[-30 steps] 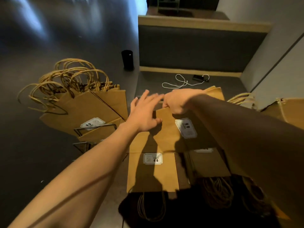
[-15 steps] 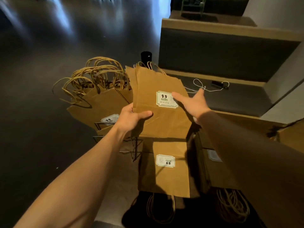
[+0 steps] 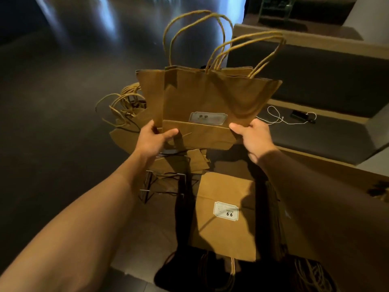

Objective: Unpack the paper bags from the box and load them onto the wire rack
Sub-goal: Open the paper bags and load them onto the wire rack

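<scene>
L grip & R grip grasping paper bags upright, above wire rack

paper bag label "9.9", upside down

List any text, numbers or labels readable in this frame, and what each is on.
"9.9", seen upside down: white price label on the paper bag lying in the box.
Label on the held paper bags: two digits, too blurred to read.
Smaller print on both labels: unreadable.
</scene>
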Motion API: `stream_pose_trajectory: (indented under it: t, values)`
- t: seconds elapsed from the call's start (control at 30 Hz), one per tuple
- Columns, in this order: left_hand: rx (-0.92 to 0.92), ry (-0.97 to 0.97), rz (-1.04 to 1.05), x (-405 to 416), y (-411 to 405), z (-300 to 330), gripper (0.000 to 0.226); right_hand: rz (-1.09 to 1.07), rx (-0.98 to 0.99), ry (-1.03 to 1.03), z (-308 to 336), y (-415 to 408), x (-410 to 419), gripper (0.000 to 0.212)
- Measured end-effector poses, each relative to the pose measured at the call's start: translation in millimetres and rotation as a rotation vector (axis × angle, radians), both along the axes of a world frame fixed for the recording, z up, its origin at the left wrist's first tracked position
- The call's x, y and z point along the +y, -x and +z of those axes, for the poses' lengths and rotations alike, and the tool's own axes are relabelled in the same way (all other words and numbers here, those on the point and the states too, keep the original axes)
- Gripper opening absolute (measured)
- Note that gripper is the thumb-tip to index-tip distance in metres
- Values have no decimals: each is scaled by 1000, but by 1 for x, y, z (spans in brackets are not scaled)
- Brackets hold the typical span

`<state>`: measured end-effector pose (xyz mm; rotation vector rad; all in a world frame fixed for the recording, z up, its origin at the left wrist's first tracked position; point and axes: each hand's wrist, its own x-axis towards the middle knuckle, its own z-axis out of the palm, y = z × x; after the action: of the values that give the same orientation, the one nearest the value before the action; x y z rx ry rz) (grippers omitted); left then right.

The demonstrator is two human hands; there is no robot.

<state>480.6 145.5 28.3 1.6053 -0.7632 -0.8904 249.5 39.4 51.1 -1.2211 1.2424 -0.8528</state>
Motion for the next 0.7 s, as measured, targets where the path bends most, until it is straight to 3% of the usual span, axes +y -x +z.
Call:
stream_pose_trajectory:
  t: [0.07,0.17,0.33,0.47,0.5,0.6,0.7]
  values:
    - [-118,-64,67,-3,-9,-7,23,-9,-41,45,0,-11,3,12]
    - [-406,-321,106,0,-22,-21,21,-2,-37,78,-2,-22,6,18]
    - [-710,-714,-195,7,-32,-40,30,27,30,100,-9,-36,4,19]
    - [-1208,-658,-328,11,-18,-38,32,3,74,123,-12,-43,2,16]
    - [-1229,-632,-407,10,-12,-39,36,-6,72,123,-12,-44,2,18]
    - [-903,-704,-643,1,0,-56,38,2,72,110,-15,-51,3,19]
    - [-755,-782,-707,-5,4,-68,43,21,46,83,-17,-56,5,20]
